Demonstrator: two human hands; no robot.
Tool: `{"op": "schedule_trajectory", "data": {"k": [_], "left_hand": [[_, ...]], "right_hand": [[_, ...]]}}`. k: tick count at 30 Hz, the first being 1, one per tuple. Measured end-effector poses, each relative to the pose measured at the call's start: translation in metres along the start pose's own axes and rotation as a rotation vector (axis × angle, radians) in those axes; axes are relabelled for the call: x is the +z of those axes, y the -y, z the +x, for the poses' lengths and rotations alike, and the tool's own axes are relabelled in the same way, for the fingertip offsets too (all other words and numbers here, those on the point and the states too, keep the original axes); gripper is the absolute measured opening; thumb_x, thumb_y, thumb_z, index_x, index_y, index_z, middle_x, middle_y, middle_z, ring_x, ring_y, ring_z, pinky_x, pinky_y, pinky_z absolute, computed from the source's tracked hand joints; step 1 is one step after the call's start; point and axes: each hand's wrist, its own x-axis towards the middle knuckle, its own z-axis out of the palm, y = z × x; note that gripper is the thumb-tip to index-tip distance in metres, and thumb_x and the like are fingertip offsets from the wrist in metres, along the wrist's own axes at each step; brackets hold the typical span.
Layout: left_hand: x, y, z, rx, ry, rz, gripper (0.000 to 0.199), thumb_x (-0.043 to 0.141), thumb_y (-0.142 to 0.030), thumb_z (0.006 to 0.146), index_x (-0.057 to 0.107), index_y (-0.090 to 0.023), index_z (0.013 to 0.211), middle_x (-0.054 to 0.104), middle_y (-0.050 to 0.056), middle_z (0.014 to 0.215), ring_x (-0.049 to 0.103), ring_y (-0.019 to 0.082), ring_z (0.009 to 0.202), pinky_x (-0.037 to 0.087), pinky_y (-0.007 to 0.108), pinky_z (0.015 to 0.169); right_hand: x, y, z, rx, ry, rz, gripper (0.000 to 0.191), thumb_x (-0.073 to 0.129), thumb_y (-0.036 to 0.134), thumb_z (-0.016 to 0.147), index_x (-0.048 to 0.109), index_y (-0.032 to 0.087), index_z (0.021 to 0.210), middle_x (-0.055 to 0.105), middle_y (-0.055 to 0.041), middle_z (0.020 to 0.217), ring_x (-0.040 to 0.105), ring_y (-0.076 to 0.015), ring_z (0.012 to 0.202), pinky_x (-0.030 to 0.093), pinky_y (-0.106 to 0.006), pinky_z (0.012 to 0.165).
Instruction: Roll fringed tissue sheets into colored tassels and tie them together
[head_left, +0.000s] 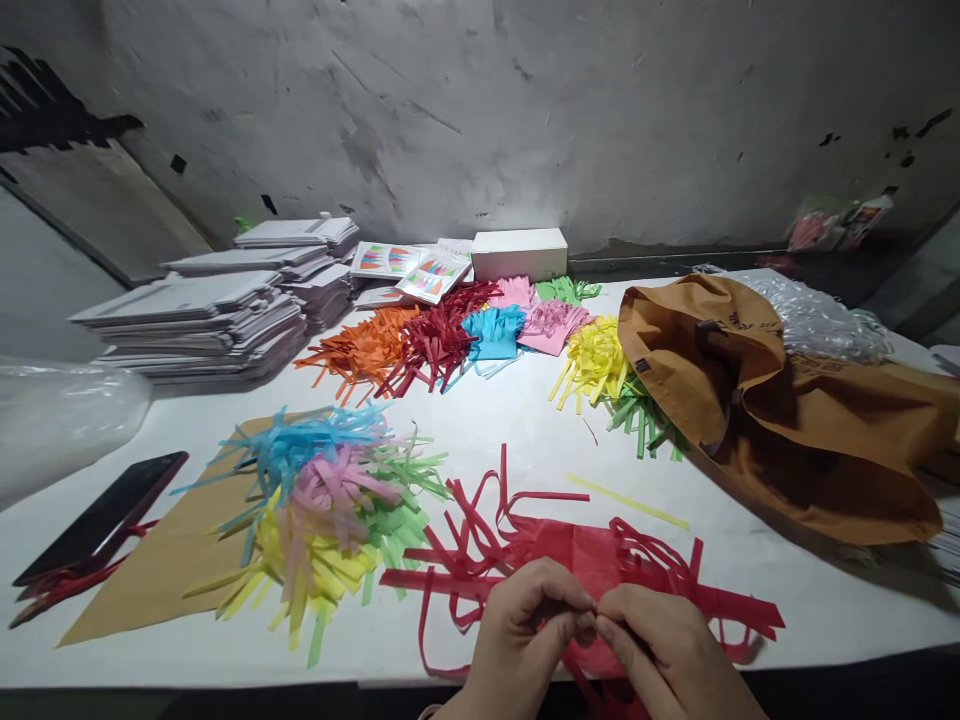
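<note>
Red fringed tissue paper [577,545] lies spread at the table's front edge, its cut strips reaching out to both sides. Over its near part, my left hand [529,625] is closed in a pinch, thumb against fingers. Beside it my right hand [660,640] pinches too, the fingertips of both hands meeting. Whatever they hold between them is too small to make out. To the left, blue, pink, yellow and green fringed paper [330,500] is heaped on a brown envelope [150,580]. A thin yellow strip [630,502] lies just beyond the red paper.
Fringed bundles in several colours [442,335] line the middle back. Stacked white packets [202,320] stand back left, a white box [520,254] by the wall. A brown cloth bag [765,400] covers the right side; a dark phone [105,515] lies at left.
</note>
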Motion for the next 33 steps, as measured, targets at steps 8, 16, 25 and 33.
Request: {"op": "schedule_trajectory", "data": {"k": [8,16,25,33], "left_hand": [[-0.003,-0.004,-0.002,0.146,0.037,0.191,0.032,0.057,0.004,0.080,0.071,-0.023,0.090,0.069,-0.001,0.078,0.065,0.011,0.071,0.052,0.019,0.067],[-0.004,-0.004,0.001,-0.069,-0.013,0.092,0.004,0.074,-0.019,0.083,0.073,-0.019,0.086,0.067,0.002,0.082,0.065,0.013,0.068,0.052,0.021,0.063],[-0.017,-0.024,0.004,-0.069,0.191,0.517,0.011,0.062,-0.020,0.090,0.070,-0.018,0.083,0.068,0.004,0.076,0.060,0.015,0.071,0.045,0.024,0.066],[-0.022,-0.022,-0.001,0.161,0.266,0.739,0.011,0.053,-0.011,0.090,0.062,-0.019,0.090,0.066,0.006,0.082,0.061,0.015,0.072,0.047,0.022,0.064]], "right_hand": [[-0.008,0.004,-0.003,0.053,0.051,0.006,0.019,0.043,0.026,0.104,0.059,0.026,0.093,0.066,0.0042,0.082,0.065,-0.0119,0.075,0.047,-0.021,0.069],[0.002,-0.006,0.000,-0.007,0.014,0.035,0.022,0.041,0.027,0.105,0.057,0.024,0.092,0.064,0.0033,0.078,0.062,-0.0109,0.069,0.045,-0.020,0.063],[0.011,-0.009,-0.003,0.005,0.000,0.051,0.024,0.040,0.027,0.105,0.057,0.024,0.088,0.062,0.0034,0.076,0.061,-0.0108,0.067,0.046,-0.019,0.062],[0.016,-0.010,-0.003,-0.140,-0.031,-0.074,0.017,0.048,0.030,0.103,0.058,0.027,0.117,0.072,0.0009,0.095,0.071,-0.0138,0.082,0.054,-0.021,0.074]]}}
